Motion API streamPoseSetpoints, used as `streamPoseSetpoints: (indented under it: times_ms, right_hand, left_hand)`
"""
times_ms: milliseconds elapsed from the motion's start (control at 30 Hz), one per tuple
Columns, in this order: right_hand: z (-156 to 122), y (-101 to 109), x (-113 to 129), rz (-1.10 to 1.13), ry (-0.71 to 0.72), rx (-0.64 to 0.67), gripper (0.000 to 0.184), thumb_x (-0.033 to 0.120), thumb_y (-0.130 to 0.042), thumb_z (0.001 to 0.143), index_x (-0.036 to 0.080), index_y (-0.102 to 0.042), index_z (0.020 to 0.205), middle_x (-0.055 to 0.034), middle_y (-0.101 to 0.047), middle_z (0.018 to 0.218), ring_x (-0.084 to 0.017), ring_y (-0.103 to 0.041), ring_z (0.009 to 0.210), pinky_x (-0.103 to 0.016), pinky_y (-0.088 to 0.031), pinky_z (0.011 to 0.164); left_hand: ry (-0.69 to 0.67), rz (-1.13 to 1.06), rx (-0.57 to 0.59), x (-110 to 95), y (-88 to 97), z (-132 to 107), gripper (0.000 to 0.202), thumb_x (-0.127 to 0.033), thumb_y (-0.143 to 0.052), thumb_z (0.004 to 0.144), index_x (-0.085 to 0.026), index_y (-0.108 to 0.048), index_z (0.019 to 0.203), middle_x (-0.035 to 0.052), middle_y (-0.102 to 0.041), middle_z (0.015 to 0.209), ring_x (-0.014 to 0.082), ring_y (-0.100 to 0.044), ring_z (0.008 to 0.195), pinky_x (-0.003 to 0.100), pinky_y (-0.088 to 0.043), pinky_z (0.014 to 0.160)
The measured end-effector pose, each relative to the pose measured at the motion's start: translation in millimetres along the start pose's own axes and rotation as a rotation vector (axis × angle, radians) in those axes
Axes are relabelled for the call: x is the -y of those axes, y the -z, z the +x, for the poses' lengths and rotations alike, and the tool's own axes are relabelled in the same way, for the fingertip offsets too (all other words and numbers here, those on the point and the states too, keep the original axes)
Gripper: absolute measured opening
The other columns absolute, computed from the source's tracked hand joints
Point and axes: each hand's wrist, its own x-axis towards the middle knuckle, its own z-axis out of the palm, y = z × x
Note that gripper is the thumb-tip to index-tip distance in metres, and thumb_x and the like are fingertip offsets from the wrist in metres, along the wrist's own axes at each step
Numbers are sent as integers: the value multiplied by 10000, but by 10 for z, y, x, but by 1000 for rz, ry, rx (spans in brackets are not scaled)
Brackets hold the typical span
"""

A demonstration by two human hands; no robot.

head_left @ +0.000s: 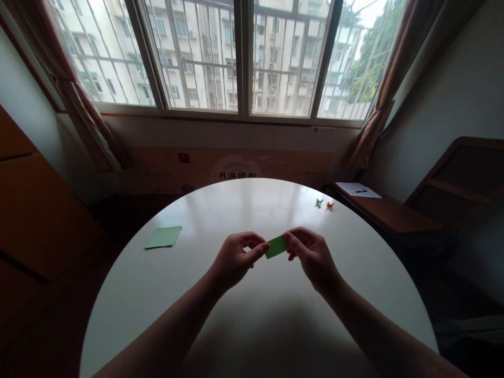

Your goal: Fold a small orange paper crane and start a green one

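Observation:
Between my two hands is a small green piece of paper [276,247], a rectangle that looks folded, raised a little over the white table. My left hand [238,258] pinches its left edge between thumb and fingers. At its upper right corner, the thumb and fingers of my right hand [311,253] grip it too. A stack of pale green paper sheets [164,237] lies to the left on the table. Toward the far right edge stand two small folded paper figures, one green [318,202] and one orange [329,206].
The round white table [260,210] fills the space before me. Beyond its right edge is a wooden chair [378,210] with a white sheet [358,190] and a dark pen-like thing on it. A long printed box [165,170] stands under the barred window.

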Motion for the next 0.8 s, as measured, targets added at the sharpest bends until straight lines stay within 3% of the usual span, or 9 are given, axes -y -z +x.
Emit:
streamPoseSetpoints:
  times_ms: [233, 400, 533, 667, 800]
  right_hand:
    - [39, 43, -18, 12, -40, 99, 246, 398, -768, 789, 183, -650, 806, -20, -630, 755, -163, -572, 681, -277, -482, 568]
    - [7, 13, 12, 19, 54, 189, 196, 238, -758, 769, 210, -582, 852, -4, -639, 820, -166, -601, 758, -299, -486, 696]
    - [-24, -4, -3, -41, 77, 264, 150, 148, -693, 774, 206, -581, 856, 10, -616, 800, -153, -579, 752, -303, -456, 730]
    - [-35, -8, -28, 10, -20, 341, 241, 110, -668, 737, 208, -575, 936, 25, -606, 784, -137, -540, 720, -286, -427, 695]
    - [-37, -16, 2, 166, -215, 383, 311, 134, -680, 695, 217, -542, 961, 37, -608, 758, -133, -524, 676, -254, -399, 608]
  left_hand:
    - [-21, -77, -148, -20, 47, 13, 290, -414, -704, 805, -123, -704, 808, 21, -645, 662, 112, -524, 516, 211, -457, 434]
    - [-25, 142, -28, -50, 16, -26, 246, -367, -687, 827, -128, -736, 790, 35, -678, 687, 108, -539, 488, 210, -452, 431]
    - [-5, 158, 55, -29, -22, -42, 253, -367, -674, 841, -127, -747, 808, 38, -695, 687, 102, -538, 461, 207, -435, 425]
    - [18, 142, 111, -11, -43, -44, 250, -358, -667, 844, -122, -744, 820, 44, -708, 717, 109, -556, 478, 211, -449, 430]
    - [17, 139, 119, -15, -49, -46, 252, -359, -673, 843, -118, -743, 816, 41, -714, 721, 101, -549, 468, 205, -439, 422]
